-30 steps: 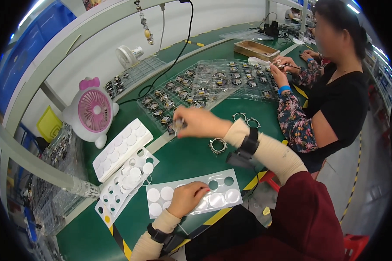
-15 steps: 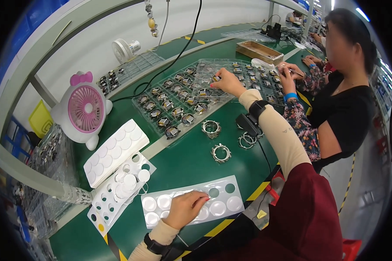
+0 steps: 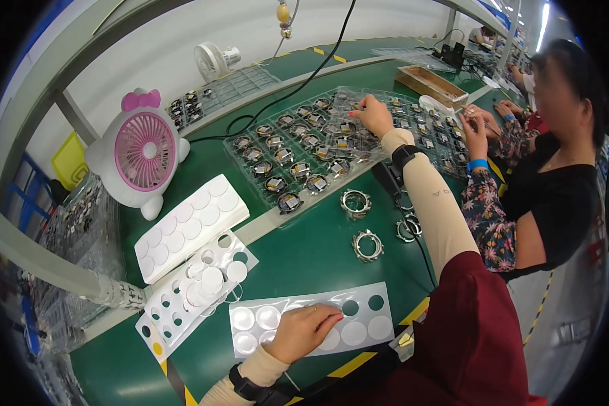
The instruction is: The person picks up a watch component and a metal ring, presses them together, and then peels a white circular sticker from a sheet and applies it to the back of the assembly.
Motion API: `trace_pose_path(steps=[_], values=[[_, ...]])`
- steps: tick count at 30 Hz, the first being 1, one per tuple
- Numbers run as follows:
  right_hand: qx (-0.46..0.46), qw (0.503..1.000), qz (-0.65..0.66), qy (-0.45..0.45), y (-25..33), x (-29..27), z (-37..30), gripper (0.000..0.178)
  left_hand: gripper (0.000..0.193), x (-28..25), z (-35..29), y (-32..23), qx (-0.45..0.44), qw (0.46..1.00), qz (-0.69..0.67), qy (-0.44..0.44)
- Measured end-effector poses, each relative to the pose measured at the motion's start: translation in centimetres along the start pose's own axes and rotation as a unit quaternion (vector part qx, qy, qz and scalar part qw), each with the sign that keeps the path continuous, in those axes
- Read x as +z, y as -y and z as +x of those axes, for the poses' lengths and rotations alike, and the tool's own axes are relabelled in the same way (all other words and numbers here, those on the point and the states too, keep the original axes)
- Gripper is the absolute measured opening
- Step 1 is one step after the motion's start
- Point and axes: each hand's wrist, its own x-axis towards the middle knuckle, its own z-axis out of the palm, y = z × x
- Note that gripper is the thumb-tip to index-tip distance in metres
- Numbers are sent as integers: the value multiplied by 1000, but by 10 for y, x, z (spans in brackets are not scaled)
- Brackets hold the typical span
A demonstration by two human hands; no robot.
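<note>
My left hand rests over a sheet of round white stickers, thumb and fingertips pinched together above it; whatever is between them is hidden. Two round holes in the sheet's far right part show the green table. My right hand reaches far forward over a clear plastic tray. Its fingers are pinched close to the small round electronic modules lying in the tray's pockets, and what they grip is too small to make out. Silver toothed metal rings lie on the table between my two hands.
At left stand a pink-and-white fan, a stack of white sticker sheets and a punched sheet with loose discs. A black cable crosses the back. A wooden box lies beyond the trays; a co-worker sits at right.
The whole view has shifted, so the table's things appear farther right. Both hands keep nearly the same places over the sticker sheet and the tray.
</note>
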Motion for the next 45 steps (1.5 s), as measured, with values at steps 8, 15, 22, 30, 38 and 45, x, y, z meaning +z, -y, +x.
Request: trace_pose_path(steps=[8,15,22,30,38,45], values=[[-67,976,203,-39,2,-22,4,24,8,2,2,-2,5,1000,-4,1],[-209,812,417,352,126,-88,-204,13,8,-2,-4,-3,-10,999,39,-30],[-289,831,399,259,135,-88,-316,13,11,7,-6,1,108,964,204,-129],[-327,922,208,16,61,-116,-298,17,6,2,-37,-25,3,988,151,-23],[-294,955,-31,11,5,-96,-279,28,6,-1,-38,-23,18,989,146,-21],[-272,961,1,-47,33,-116,-276,28,5,1,-34,-21,14,990,140,-27]])
